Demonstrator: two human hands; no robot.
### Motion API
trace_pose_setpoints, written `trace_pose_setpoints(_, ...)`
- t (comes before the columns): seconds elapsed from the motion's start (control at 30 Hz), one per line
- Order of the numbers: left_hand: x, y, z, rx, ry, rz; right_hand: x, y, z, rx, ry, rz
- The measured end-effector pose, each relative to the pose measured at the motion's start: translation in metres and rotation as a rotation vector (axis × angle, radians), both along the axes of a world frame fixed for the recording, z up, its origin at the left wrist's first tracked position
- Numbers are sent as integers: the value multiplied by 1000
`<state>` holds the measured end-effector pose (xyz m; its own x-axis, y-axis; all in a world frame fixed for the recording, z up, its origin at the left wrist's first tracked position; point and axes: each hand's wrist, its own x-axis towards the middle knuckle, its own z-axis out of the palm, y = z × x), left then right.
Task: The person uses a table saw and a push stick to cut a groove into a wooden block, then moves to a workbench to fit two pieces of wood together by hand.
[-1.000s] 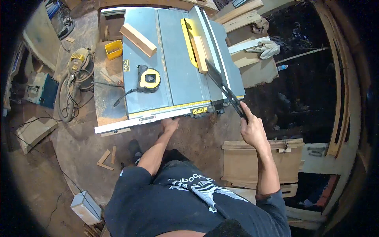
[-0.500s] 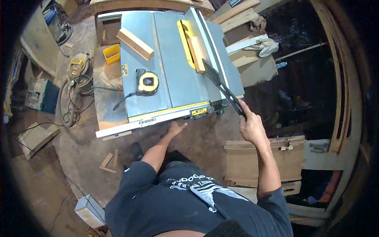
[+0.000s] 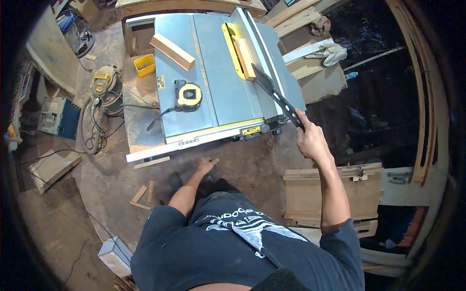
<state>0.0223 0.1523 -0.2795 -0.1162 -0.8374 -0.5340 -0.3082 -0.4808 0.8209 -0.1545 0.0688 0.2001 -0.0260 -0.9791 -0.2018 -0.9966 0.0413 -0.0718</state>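
My right hand (image 3: 311, 139) is closed around the handle of a black push stick (image 3: 275, 96). The stick's far end meets the near end of a wooden block (image 3: 244, 59), which lies along the fence (image 3: 257, 41) over the yellow throat plate (image 3: 228, 48) of a table saw (image 3: 179, 36). No blade shows from here. Hanging below the saw's front rail (image 3: 194, 140), my left hand (image 3: 207, 166) is empty, its fingers loosely apart. A second wooden block (image 3: 172, 52) and a yellow-black tape measure (image 3: 188, 95) rest on the left of the saw top.
Left of the saw are a yellow bin (image 3: 144, 65), a corded power tool (image 3: 103, 82) and a teal case (image 3: 60, 118). Wood offcuts (image 3: 141, 195) lie on the floor. Boards and a glove (image 3: 334, 52) are at the right, with a panel (image 3: 332, 194) nearer me.
My left hand has dropped back from the saw's front rail toward my body. The push stick stays against the block, which sits slightly farther along the fence. The view has shifted slightly.
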Motion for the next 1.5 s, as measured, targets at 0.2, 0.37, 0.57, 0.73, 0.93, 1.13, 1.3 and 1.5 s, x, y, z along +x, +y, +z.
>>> trace_pose_setpoints(0.2, 8, -14, -56, -22, 5, 189, 1, -10, -1, -15, -37, 12)
trace_pose_setpoints(0.37, 29, -28, -19, 245, 262, 381, 5, -19, -1, 14, -40, -8)
trace_pose_setpoints(0.57, 32, -42, -54, 437, 857, 868, 6, -27, 0, -58, 7, 81)
trace_pose_setpoints(0.73, 39, -63, -17, 500, 1309, 1284, 6, -35, -2, -54, -20, 66)
trace_pose_setpoints(0.93, 38, -64, 21, 349, 1342, 1273, 3, -45, -7, -34, -59, 30)
trace_pose_setpoints(1.13, 36, -60, 4, 451, 1470, 1290, 13, -52, -4, -20, -63, 2)
trace_pose_setpoints(1.3, 39, -58, 31, 408, 1409, 1278, 16, -61, -3, 3, -82, -35)
trace_pose_setpoints(1.5, 43, -58, 46, 436, 1382, 1314, 25, -66, 4, 16, -102, -32)
